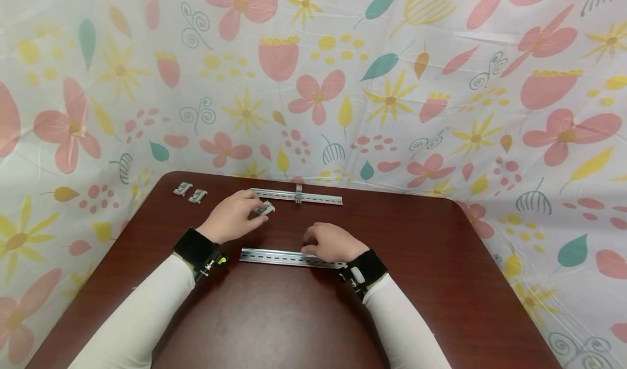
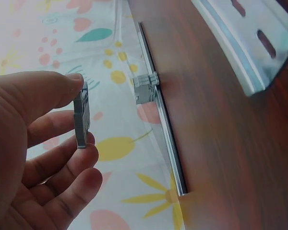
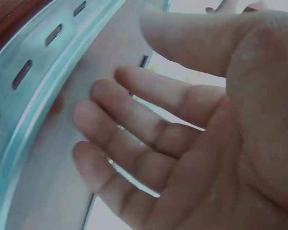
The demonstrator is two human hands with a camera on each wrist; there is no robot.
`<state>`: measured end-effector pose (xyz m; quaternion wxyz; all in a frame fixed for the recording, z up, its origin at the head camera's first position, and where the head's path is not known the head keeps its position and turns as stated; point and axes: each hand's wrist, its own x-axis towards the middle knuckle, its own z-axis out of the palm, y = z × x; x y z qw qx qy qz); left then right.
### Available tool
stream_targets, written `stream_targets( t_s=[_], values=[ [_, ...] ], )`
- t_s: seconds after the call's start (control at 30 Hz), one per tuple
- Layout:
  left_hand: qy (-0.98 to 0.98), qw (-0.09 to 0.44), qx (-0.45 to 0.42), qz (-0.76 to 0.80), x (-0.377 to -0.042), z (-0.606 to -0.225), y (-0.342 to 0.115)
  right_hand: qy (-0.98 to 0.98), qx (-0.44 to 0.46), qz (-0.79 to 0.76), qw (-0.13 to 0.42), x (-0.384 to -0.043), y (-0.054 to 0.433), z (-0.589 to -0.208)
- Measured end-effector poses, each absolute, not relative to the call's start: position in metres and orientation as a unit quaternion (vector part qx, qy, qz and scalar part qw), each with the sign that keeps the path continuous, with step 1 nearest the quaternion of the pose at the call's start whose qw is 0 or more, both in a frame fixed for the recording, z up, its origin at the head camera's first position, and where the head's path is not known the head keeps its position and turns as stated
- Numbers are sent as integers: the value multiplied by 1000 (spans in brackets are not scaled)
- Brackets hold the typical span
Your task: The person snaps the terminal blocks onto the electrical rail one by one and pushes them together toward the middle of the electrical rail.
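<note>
Thumb and fingertips of my left hand [image 1: 236, 216] pinch a grey DIN-rail terminal block [image 1: 266, 208], seen edge-on as a thin terminal block [image 2: 81, 117] in the left wrist view. Just beyond it lies the far slotted metal DIN rail [image 1: 323, 198], with a similar terminal block [image 1: 298, 194] standing across it near the middle. My right hand [image 1: 338, 241] is over the right part of the near DIN rail [image 1: 269, 257], hiding some of it. In the right wrist view, the fingers [image 3: 139, 120] are loosely bent and apart, holding nothing.
Two more terminal blocks, one left block [image 1: 183, 188] and one right block [image 1: 198, 196], lie at the table's back left corner. A flower-print cloth [image 1: 318, 97] hangs behind the dark red-brown table [image 1: 431, 265]. Black bands with small devices circle both wrists.
</note>
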<state>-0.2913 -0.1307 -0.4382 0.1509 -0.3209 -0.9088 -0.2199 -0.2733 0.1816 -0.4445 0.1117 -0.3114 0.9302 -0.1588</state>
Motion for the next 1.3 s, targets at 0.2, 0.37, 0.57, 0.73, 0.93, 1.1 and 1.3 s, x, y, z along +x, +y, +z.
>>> stream_targets(
  t_s=[0.2, 0.37, 0.57, 0.73, 0.93, 1.1, 1.3],
  values=[
    [-903, 157, -337, -215, -290, -440, -125, 928, -286, -223, 82, -279, 186, -448],
    [-895, 167, -354, -213, -287, -439, -121, 922, -264, -277, 64, -281, 190, -452],
    [-884, 177, -378, -211, -284, -436, -113, 907, -252, -332, 56, -280, 188, -452],
    [-870, 189, -405, -210, -279, -438, -107, 896, -251, -363, 57, -279, 183, -454],
    [-856, 194, -432, -208, -274, -439, -100, 875, -245, -412, 72, -277, 180, -455],
    [-845, 211, -449, -200, -271, -441, -95, 861, -240, -440, 88, -278, 181, -457],
    [-840, 213, -457, -200, -267, -442, -91, 851, -236, -458, 99, -279, 180, -459]
  ],
)
